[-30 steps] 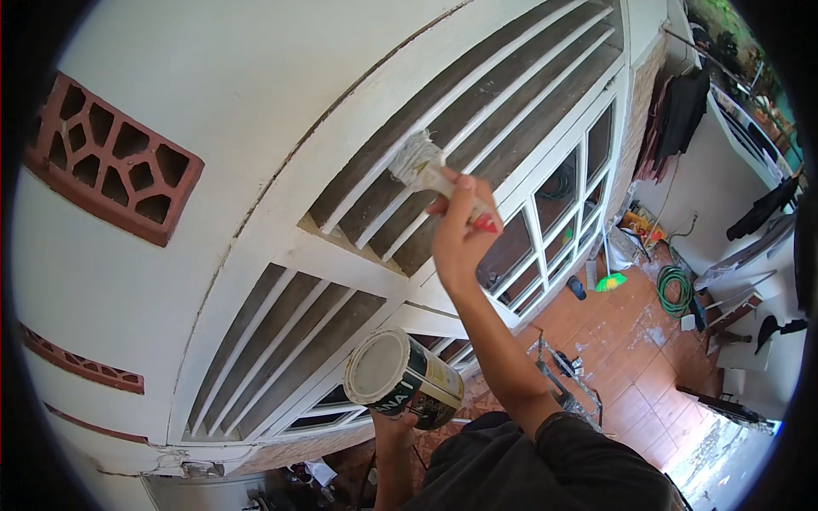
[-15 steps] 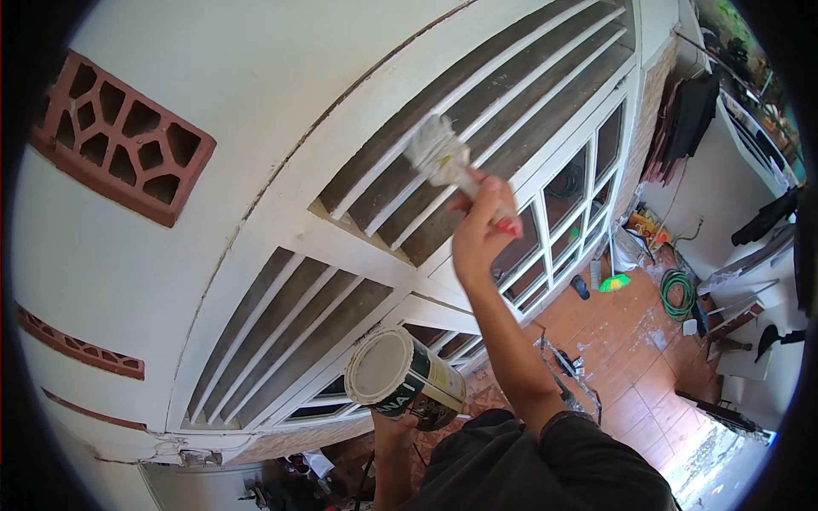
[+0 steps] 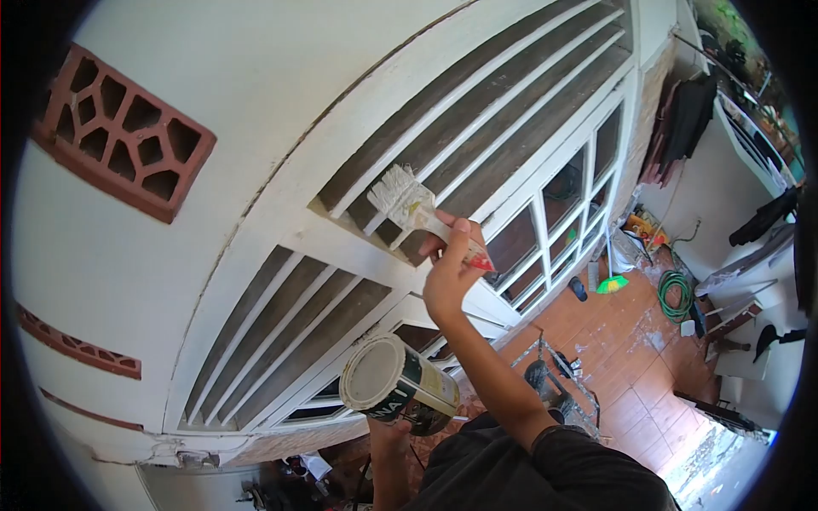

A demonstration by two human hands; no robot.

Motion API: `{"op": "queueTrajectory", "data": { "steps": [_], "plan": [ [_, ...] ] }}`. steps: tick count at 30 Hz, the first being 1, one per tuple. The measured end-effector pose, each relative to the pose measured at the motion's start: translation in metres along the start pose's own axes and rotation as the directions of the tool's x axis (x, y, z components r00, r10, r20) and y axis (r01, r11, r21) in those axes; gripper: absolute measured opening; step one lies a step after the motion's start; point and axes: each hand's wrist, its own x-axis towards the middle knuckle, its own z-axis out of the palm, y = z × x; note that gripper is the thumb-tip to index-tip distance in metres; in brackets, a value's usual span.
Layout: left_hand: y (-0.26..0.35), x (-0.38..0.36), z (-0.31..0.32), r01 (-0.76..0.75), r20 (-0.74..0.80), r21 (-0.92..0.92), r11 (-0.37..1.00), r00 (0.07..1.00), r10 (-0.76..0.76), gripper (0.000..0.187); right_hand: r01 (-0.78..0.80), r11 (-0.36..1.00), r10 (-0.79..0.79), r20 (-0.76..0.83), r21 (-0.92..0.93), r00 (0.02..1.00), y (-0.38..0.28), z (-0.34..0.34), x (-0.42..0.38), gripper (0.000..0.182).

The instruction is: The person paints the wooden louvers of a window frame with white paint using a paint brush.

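Note:
My right hand [image 3: 450,262] is closed round the handle of a paintbrush [image 3: 407,204] whose bristles and ferrule are coated in white paint. The bristles are at a white bar of the upper vent grille [image 3: 503,94], near its lower left end; whether they touch cannot be told. Below, my left hand [image 3: 390,433] grips a paint can [image 3: 416,383] from underneath, its fingers partly hidden. The can is tilted, with a dark label and a pale, paint-smeared top facing me.
A second slatted vent [image 3: 281,341] lies lower left, and white-framed window panes [image 3: 554,209] run along the right. Terracotta vent blocks [image 3: 128,128] sit in the white wall. On the tiled floor [image 3: 630,375] are a green hose [image 3: 675,296], a broom [image 3: 612,284] and a metal-framed stand [image 3: 558,383].
My right hand and the paintbrush have moved down and to the left along the grille bars. The paint can has shifted slightly left in my left hand.

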Motion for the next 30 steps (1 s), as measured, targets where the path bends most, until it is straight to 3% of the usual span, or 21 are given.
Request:
{"op": "queueTrajectory", "data": {
  "steps": [3,5,6,10,13,19,24,30],
  "plan": [
    [-0.002,0.007,0.009,0.028,0.023,-0.037,0.999,0.999,-0.027,0.107,-0.04,0.998,0.042,0.036,-0.049,0.998,-0.004,0.01,0.001,0.032],
    [0.008,0.008,0.025,0.025,0.024,-0.078,0.997,0.999,-0.023,0.106,0.005,0.994,0.016,0.194,-0.107,0.981,-0.006,0.007,-0.001,0.032],
    [0.007,0.01,0.031,0.003,0.0,-0.014,1.0,1.0,-0.003,0.103,-0.019,0.996,0.036,0.2,-0.086,0.979,-0.009,0.006,0.001,0.034],
    [-0.004,0.022,0.029,0.001,0.047,0.012,1.0,0.999,-0.001,0.106,0.119,0.979,-0.099,0.124,-0.165,0.987,-0.024,0.001,0.045,0.041],
    [-0.005,0.034,0.046,0.033,0.061,-0.079,0.996,0.998,-0.029,0.104,0.201,0.974,-0.193,0.077,-0.105,0.978,-0.036,-0.008,0.112,0.04],
    [-0.008,0.061,0.073,0.133,0.175,-0.074,0.988,0.977,-0.118,0.111,0.456,0.87,-0.456,0.044,-0.189,0.889,-0.097,-0.018,0.245,0.037],
    [-0.024,0.086,0.085,0.198,0.228,-0.121,0.973,0.959,-0.166,0.111,0.523,0.831,-0.529,0.022,-0.189,0.848,-0.145,-0.028,0.337,0.031],
    [-0.044,0.11,0.089,0.247,0.282,-0.141,0.959,0.938,-0.201,0.111,0.609,0.724,-0.651,-0.029,-0.324,0.759,-0.195,-0.014,0.416,0.032]
  ]
}}
